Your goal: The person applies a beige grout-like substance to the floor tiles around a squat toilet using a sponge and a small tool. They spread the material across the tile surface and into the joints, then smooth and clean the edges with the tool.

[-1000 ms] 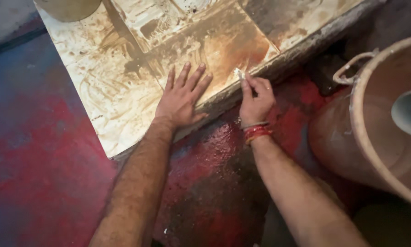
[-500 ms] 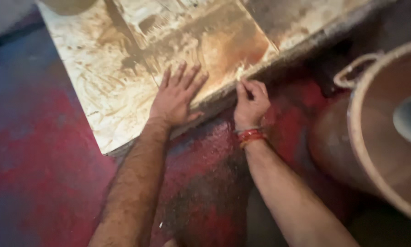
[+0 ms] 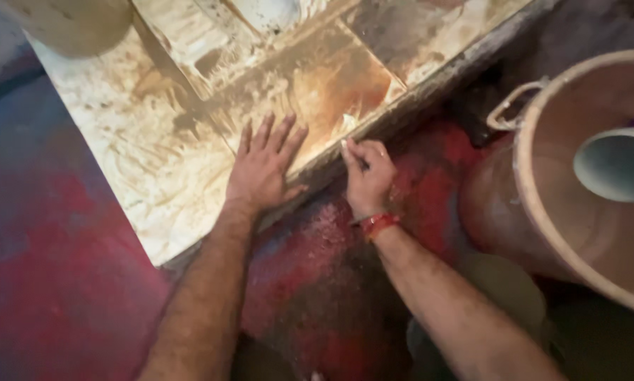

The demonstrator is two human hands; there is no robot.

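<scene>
My left hand [image 3: 262, 166] lies flat, fingers spread, on a smeared, mud-stained tile [image 3: 162, 162] near its front edge. My right hand [image 3: 368, 176] is closed beside that edge, pinching a small pale piece [image 3: 344, 144] against the grey mortar bed [image 3: 416, 99] under the tile. Red thread bands [image 3: 379, 224] circle my right wrist. The small piece is mostly hidden by my fingers.
A large tan bucket [image 3: 543, 212] with a wire handle stands at the right, a pale round container [image 3: 617, 166] inside it. Another pale round vessel [image 3: 70, 25] sits at the top left on the tile. Wet red and blue floor [image 3: 63, 282] surrounds the tiles.
My right hand has dropped from the tile's top edge down to the mortar side and curled tighter. The view shifted slightly; my left hand stays pressed on the tile.
</scene>
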